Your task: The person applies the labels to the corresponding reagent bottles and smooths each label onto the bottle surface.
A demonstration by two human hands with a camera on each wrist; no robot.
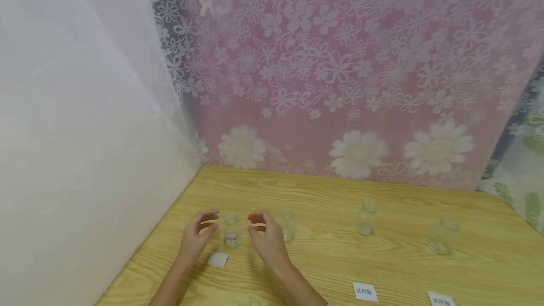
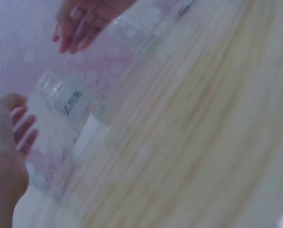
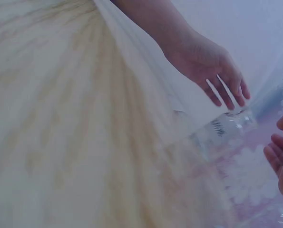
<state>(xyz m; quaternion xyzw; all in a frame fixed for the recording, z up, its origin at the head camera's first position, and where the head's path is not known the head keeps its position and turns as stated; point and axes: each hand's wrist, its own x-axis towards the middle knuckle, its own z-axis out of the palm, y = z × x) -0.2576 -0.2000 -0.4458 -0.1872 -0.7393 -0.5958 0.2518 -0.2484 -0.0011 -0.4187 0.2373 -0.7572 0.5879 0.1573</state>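
- At the centre: a clear, colourless, round glass bottle [image 1: 232, 229], standing upright on the yellow wood-grain table [image 1: 323, 263], between both hands.
- Probably in hand: labelling this bottle, with the label seemingly already on. Next, likely calling for light, even pressing round the glass, or for drawing back without tipping it.
- Looking see-through and glossy, narrowing at the neck; bearing, low on the body, a white label [image 2: 71, 101] with dark characters. Too blurred for judging whether stuck flat all over.
- At nine o'clock from it: the left hand [image 1: 197, 236], open, fingers gently curved, thumb apart, gripping nothing discernible.
- At three o'clock: the right hand [image 1: 267, 241], likewise open, palm inward, apart from the bottle.
- At seven o'clock, near the base: a small, curled white slip [image 1: 218, 259].
- Further towards three o'clock: a slim clear glass bottle [image 1: 288, 225] just beside the right hand, then two wider clear glass bottles [image 1: 365, 220], well apart.
- Towards four o'clock: two white rectangular cards [image 1: 364, 292], printed with dark characters.
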